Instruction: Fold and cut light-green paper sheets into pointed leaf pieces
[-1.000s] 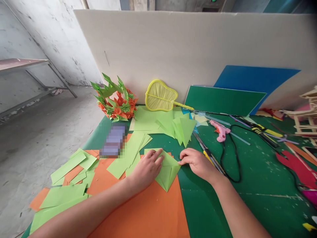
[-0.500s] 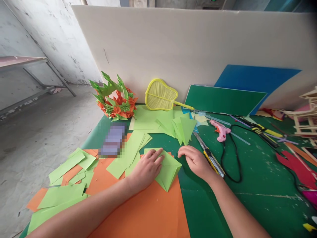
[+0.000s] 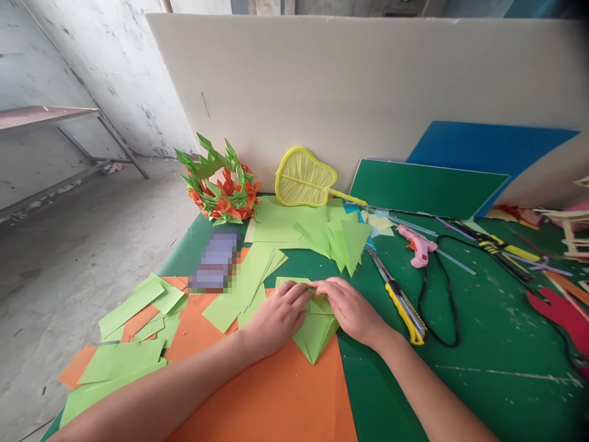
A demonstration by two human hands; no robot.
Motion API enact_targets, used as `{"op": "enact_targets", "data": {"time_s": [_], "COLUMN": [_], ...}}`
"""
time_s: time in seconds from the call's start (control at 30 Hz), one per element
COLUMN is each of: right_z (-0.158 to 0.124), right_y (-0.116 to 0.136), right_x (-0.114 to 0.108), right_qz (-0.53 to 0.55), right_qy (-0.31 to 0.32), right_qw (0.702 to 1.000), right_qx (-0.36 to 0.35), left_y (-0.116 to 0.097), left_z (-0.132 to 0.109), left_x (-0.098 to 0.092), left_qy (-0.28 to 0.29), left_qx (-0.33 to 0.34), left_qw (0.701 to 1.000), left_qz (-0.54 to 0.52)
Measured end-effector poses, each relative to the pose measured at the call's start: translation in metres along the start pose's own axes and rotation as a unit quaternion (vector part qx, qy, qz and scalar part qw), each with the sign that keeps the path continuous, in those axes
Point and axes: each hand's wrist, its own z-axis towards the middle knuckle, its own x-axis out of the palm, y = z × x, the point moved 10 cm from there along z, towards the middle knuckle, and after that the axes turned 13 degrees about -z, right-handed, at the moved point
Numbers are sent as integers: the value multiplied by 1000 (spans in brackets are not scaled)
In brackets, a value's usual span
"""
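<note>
In the head view, a folded light green paper (image 3: 314, 344) lies on a large orange sheet (image 3: 262, 393), one pointed corner toward me. My left hand (image 3: 278, 314) rests on the paper's left side, its bent fingers pressed together at the far edge. From the right, my right hand (image 3: 352, 309) holds the same paper with curled fingers. Both sets of fingertips meet at the paper's far edge and hide part of it. Loose green strips (image 3: 243, 285) lie just left of the left hand. Beyond the hands sit several folded green pieces (image 3: 352, 242).
A yellow utility knife (image 3: 402, 307) and a pink glue gun (image 3: 418, 244) with black cord lie to the right. An orange-and-green paper ornament (image 3: 225, 190), a yellow fan (image 3: 306, 178) and a blurred rectangular object (image 3: 215, 261) stand or lie at the back left. Paper scraps (image 3: 133, 307) cover the left edge.
My right hand has moved left onto the folded paper, meeting my left fingertips at its far edge. The view has shifted slightly.
</note>
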Motion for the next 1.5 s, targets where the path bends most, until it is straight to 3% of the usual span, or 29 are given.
{"op": "enact_targets", "data": {"time_s": [0.27,0.63,0.87,0.97,1.13,1.37,1.5], "right_z": [2,1,-7,-10,-7,-9,-11], "right_y": [-2,-2,-7,1,19,20,19], "right_x": [-4,4,-18,-25,-16,-8,-9], "right_qz": [7,10,77,52,11,-22,-6], "right_qy": [-27,29,-58,-84,-42,-16,-17], "right_qw": [998,999,995,995,998,998,998], "right_qx": [54,37,40,13,-50,-51,-58], "left_y": [0,-9,1,4,7,40,50], "left_z": [1,3,3,0,-5,-11,-16], "left_x": [1,2,-5,-5,-9,-31,-26], "left_qy": [9,24,1,-11,-40,-96,-91], "left_qx": [4,27,-13,-25,-34,-123,-143], "left_qw": [1000,998,999,998,996,988,985], "left_qz": [-5,59,-49,-47,-79,6,-19]}}
